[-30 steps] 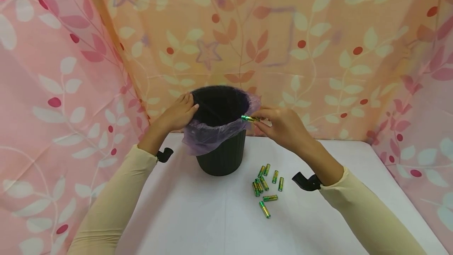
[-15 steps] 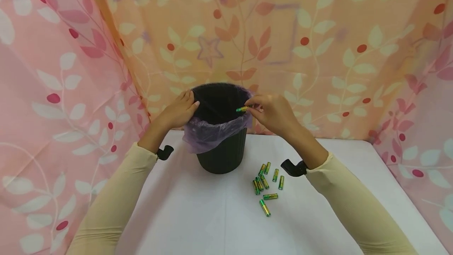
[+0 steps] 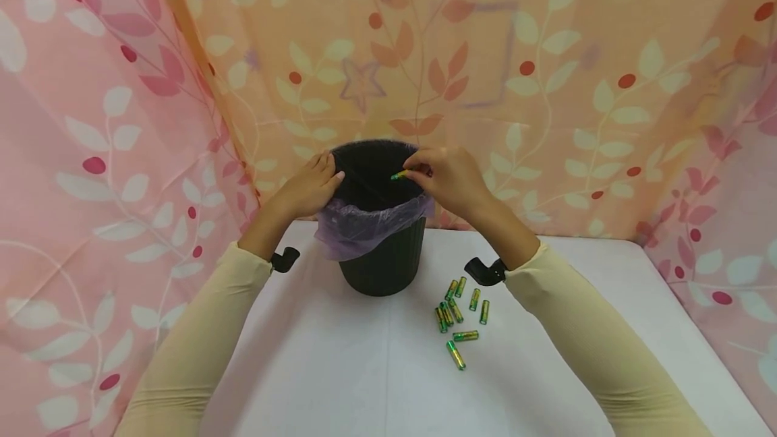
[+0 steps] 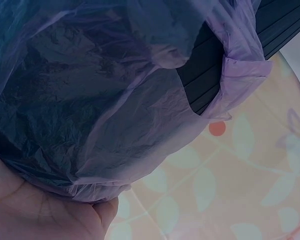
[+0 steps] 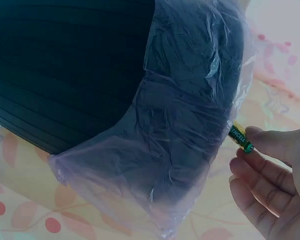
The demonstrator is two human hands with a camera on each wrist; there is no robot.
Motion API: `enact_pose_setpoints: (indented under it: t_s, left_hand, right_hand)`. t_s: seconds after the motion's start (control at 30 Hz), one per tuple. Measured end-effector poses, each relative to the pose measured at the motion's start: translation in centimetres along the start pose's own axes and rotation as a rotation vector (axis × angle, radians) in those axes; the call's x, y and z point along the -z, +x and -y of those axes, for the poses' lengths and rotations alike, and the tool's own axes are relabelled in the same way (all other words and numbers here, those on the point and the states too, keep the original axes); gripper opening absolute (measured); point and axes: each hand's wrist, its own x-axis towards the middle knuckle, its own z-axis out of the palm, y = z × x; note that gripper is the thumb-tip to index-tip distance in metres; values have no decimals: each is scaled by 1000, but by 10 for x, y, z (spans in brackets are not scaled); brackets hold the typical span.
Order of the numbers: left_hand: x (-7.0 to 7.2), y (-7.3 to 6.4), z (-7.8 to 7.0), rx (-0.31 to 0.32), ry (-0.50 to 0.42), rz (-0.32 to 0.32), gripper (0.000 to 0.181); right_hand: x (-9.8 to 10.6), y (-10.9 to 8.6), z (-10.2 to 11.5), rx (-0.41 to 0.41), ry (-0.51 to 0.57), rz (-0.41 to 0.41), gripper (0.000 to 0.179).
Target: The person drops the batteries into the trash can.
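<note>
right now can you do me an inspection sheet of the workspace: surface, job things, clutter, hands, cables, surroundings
surface: white tabletop
job's things: black bin, upright, with a purple liner folded over its edge; loose batteries lying on the tabletop beside the bin
clutter: nothing seen
left hand: rests on the lined edge of the bin; how firmly it grips cannot be told
right hand: pinches one battery at the bin's mouth
cables: nothing seen
surroundings: leaf-patterned sheets behind and at both sides; a black attachment at each wrist
</note>
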Motion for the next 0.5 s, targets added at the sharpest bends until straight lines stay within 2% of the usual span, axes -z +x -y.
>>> enact_pose_setpoints:
  t_s: [0.5]
  left_hand:
    - [-1, 0, 2, 1, -5, -15, 68]
  right_hand:
    - [-22, 23, -3, -41, -43, 87, 12]
